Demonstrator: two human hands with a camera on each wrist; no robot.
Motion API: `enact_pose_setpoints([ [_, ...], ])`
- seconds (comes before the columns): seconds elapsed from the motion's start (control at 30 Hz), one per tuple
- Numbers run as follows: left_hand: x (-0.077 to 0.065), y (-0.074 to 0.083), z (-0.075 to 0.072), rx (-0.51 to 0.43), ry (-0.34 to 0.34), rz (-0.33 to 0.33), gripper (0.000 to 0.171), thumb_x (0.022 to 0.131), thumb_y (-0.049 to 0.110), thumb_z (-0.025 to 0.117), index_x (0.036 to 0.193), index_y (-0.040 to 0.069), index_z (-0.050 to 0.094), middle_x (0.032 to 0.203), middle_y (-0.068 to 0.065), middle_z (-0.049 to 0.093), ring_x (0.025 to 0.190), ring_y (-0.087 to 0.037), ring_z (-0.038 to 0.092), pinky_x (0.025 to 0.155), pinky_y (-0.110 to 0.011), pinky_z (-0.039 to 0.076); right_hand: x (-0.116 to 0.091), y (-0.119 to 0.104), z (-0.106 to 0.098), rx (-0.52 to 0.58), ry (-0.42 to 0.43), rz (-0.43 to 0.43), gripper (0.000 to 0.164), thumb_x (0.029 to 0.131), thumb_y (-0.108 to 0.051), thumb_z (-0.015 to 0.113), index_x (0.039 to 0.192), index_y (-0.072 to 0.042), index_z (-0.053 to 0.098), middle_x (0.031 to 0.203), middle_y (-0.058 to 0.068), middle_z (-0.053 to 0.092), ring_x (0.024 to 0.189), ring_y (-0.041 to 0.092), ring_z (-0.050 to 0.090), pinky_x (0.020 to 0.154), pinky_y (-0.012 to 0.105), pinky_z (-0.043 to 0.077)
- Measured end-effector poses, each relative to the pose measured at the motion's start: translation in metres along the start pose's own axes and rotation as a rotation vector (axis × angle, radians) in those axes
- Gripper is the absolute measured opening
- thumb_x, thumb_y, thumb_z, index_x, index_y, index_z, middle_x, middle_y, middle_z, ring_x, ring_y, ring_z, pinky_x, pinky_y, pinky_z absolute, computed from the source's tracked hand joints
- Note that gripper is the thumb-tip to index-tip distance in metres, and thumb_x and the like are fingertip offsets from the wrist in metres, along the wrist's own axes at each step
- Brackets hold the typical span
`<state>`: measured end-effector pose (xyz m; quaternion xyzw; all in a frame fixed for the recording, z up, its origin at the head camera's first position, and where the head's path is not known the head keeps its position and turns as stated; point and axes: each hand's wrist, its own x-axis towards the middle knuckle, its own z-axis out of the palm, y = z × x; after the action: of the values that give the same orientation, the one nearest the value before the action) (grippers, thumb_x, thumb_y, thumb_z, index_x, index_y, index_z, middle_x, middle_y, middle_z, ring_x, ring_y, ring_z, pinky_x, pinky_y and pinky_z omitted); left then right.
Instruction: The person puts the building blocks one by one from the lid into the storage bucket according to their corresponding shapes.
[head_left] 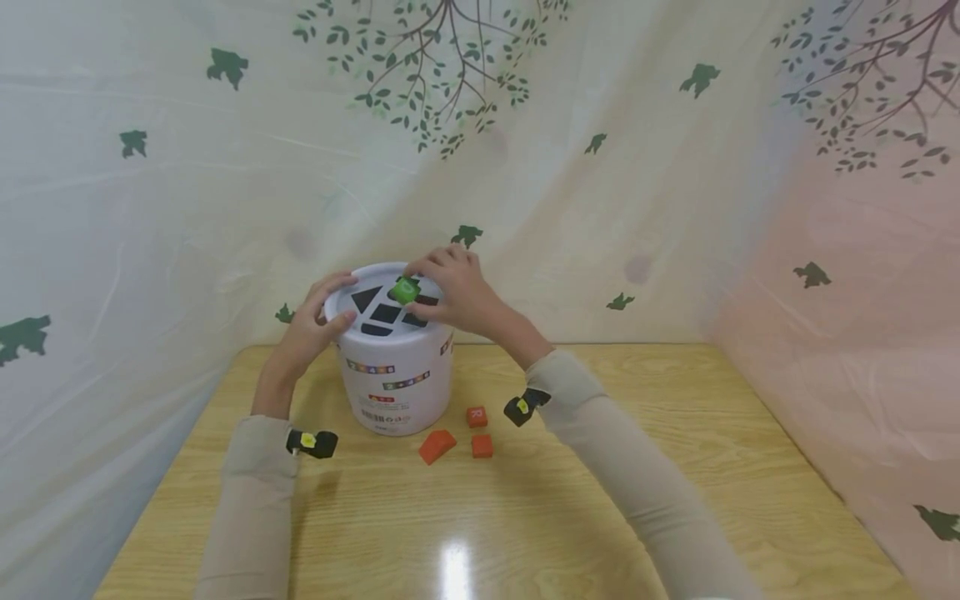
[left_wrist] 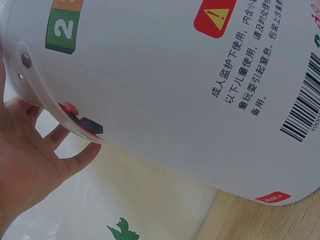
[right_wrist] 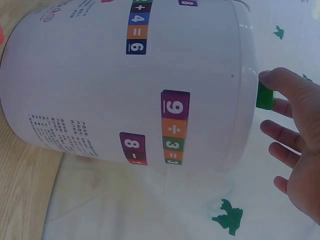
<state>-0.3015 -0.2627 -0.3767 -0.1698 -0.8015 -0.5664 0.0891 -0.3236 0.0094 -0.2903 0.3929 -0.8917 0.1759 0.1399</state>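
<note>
Pinching the green block (head_left: 406, 290) between nearly closed thumb and fingers, my right hand (head_left: 453, 287) is holding it to the palm's left, among the dark openings (head_left: 366, 300) atop the bucket (head_left: 397, 383). I can't tell its long axis or whether it's entering one. My left hand (head_left: 315, 321), farther from the block, is gripping the rim, thumb and fingers spread.
</note>
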Motion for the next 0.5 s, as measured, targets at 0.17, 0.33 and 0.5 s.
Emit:
enact_pose_setpoints([
  [0.17, 0.000, -0.001, 0.000, -0.007, -0.003, 0.006, 0.066, 0.098, 0.023, 0.060, 0.158, 0.013, 0.036, 0.170, -0.009, 0.016, 0.152, -0.043, 0.022, 0.121, -0.069, 0.025, 0.004, -0.004, 0.005, -0.012, -0.037, -0.019, 0.049, 0.092, -0.038, 0.073, 0.136, -0.018, 0.062, 0.135, 0.008, 0.059, 0.128, 0.026, 0.042, 0.114, 0.047, 0.031],
  [0.33, -0.001, 0.000, -0.001, -0.017, -0.008, 0.009, 0.066, 0.097, 0.022, 0.060, 0.158, 0.014, 0.035, 0.170, -0.008, 0.016, 0.152, -0.042, 0.023, 0.120, -0.069, 0.026, 0.009, -0.008, 0.010, -0.012, -0.067, -0.036, 0.050, 0.092, -0.038, 0.073, 0.136, -0.019, 0.062, 0.134, 0.008, 0.059, 0.127, 0.025, 0.042, 0.112, 0.046, 0.031],
  [0.5, 0.000, -0.002, 0.000, -0.026, -0.012, 0.012, 0.065, 0.097, 0.022, 0.059, 0.158, 0.013, 0.036, 0.169, -0.009, 0.016, 0.151, -0.042, 0.023, 0.121, -0.069, 0.025, 0.013, -0.009, 0.015, -0.016, -0.095, -0.042, 0.050, 0.092, -0.040, 0.073, 0.137, -0.019, 0.061, 0.133, 0.007, 0.058, 0.126, 0.024, 0.041, 0.111, 0.044, 0.031],
])
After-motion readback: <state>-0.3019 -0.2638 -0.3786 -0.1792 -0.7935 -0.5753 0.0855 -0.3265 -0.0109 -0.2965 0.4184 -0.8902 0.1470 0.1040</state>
